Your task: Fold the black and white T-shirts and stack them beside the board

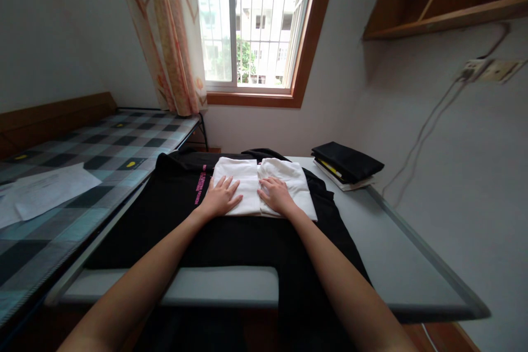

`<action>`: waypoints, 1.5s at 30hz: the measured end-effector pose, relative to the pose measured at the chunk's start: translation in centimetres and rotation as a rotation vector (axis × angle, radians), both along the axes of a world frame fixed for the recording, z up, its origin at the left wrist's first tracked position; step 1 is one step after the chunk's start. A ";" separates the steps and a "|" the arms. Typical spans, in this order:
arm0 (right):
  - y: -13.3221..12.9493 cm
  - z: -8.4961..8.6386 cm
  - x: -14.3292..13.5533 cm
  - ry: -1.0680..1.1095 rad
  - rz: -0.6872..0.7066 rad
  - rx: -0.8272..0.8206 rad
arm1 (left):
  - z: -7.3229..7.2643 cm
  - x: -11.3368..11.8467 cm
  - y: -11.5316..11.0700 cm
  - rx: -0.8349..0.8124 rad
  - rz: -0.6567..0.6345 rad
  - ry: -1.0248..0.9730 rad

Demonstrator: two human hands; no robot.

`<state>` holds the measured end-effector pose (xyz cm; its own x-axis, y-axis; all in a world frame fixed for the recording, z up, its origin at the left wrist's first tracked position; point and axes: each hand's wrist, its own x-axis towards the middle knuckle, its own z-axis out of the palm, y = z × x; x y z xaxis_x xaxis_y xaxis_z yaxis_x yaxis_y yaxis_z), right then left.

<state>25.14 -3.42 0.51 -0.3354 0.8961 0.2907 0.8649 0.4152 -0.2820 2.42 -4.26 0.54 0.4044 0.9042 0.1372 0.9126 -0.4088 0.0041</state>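
Note:
Two folded white cloth pieces [243, 173], perhaps halves of one folded garment, lie side by side with a narrow gap between them. Under them spreads a black garment [239, 242] with pink lettering on its left part; one part of it hangs over the table's front edge. My left hand [220, 197] rests flat on the left white piece, fingers spread. On the right white piece lies my right hand [277, 195], its fingers stretched out and somewhat apart. Neither hand grips anything.
The white table [400, 264] has a black folder-like stack [346, 162] with papers at its back right. To the left stands a bed with a checked cover [136, 148] and loose papers [58, 190]. A window [256, 27], curtain [173, 38] and wall shelf [445, 16] surround it.

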 end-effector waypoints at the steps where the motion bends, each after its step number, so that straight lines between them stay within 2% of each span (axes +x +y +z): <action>1: 0.0 0.0 0.0 0.008 -0.008 0.000 | 0.0 0.0 0.0 -0.001 0.003 0.000; 6: 0.0 0.1 -0.2 0.098 -0.063 0.001 | 0.1 0.0 0.0 -0.008 0.007 -0.004; 16: 0.0 0.1 -0.1 0.077 -0.060 0.002 | 0.1 0.1 0.0 0.002 0.001 0.002; 21: 0.0 0.0 -0.1 0.079 -0.048 0.004 | -0.1 -0.1 0.0 0.038 -0.016 -0.060; 23: 0.0 0.0 -0.1 0.086 -0.048 0.006 | 0.1 0.2 -0.3 0.084 -0.076 -0.120; 29: 0.3 -0.4 0.0 0.093 -0.042 0.013 | 1.1 2.3 -2.3 0.138 -0.463 -0.298; 32: 0.4 -0.5 0.0 0.099 -0.040 0.024 | 1.3 2.8 -2.9 0.153 -0.585 -0.324; 39: 0.4 -0.6 0.1 0.114 -0.035 0.027 | 0.7 2.8 -2.6 0.198 -0.638 -0.361; 45: 0.7 -0.7 0.1 0.194 -0.037 0.082 | 0.8 2.8 -2.6 0.283 -0.533 -0.478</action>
